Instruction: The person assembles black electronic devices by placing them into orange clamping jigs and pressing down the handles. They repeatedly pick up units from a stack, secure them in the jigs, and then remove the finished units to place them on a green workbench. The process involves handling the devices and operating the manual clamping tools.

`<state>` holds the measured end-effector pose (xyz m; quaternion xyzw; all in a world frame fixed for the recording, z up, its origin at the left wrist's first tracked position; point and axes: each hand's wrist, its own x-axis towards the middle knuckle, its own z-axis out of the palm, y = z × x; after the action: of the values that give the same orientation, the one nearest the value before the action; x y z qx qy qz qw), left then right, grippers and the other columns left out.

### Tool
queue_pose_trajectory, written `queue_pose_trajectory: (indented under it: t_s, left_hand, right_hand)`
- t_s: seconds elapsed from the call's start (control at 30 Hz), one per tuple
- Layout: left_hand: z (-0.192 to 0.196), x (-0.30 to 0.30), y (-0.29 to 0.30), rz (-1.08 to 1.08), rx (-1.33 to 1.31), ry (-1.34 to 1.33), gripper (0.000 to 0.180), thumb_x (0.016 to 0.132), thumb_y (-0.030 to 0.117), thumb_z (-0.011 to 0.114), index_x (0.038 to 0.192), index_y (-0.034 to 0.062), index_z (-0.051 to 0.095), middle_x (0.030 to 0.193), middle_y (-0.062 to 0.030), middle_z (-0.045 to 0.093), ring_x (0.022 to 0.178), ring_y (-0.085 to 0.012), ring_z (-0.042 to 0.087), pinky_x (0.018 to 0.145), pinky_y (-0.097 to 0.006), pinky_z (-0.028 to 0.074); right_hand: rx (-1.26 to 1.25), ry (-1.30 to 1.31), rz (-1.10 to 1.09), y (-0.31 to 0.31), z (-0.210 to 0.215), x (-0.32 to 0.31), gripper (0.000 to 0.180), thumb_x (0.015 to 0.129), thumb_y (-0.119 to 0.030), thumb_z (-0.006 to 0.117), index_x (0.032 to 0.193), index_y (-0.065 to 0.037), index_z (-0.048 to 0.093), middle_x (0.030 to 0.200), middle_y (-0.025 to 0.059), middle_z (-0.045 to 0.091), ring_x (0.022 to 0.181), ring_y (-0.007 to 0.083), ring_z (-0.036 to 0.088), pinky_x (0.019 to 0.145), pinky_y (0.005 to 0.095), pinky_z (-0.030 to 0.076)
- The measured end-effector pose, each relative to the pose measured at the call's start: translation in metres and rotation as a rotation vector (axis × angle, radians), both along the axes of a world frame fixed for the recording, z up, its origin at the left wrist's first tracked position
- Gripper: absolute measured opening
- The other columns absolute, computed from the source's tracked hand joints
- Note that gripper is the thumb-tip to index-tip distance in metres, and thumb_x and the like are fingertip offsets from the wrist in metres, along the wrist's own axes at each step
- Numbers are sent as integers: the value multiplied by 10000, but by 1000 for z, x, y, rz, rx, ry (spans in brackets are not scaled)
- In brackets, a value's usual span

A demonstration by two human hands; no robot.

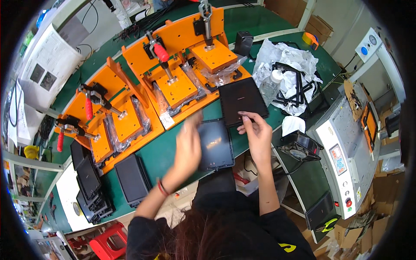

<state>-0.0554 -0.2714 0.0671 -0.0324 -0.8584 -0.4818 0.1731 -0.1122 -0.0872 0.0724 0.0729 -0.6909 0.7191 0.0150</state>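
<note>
A shallow dark rectangular panel [212,149] with a raised rim lies at the table's near edge in front of me. My left hand [189,141] is over its left side, smeared by motion, its fingers unclear. My right hand [257,133] has curled fingers, with thumb and forefinger brought together at the near edge of a black rectangular cover [242,102]. Whatever may be between those fingertips is too small to make out. The black cover lies just beyond the dark panel, close to the orange clamp fixture [177,89].
Another orange fixture [125,117] with red-handled clamps stands left. Black panels [130,177] are stacked at the near left. Right are a clear bottle [271,86], black frames [288,84] on crumpled white wrapping, a small fan [299,151] and a white machine [338,162] with buttons.
</note>
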Motion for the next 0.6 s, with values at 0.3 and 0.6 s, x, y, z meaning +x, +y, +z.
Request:
queue_pose_trajectory:
  t_s: [0.3,0.6]
  left_hand:
    - [-30,-201,-14,-241,2104,-479,703,967,477,221,1424,-49,131,1477,-262,175,1373,-385,197,1136,-489,138]
    - [-40,-266,-65,-291,1792,-207,639,897,472,355,1332,4,370,1401,-199,390,1321,-352,326,1114,-506,166]
  right_hand:
    - [69,14,-42,-3,21,32,175,922,-46,535,1023,69,618,915,107,626,675,110,610,600,230,493]
    - [-150,54,95,-26,-49,-57,185,936,-86,519,1031,54,593,933,78,638,665,96,580,590,223,466]
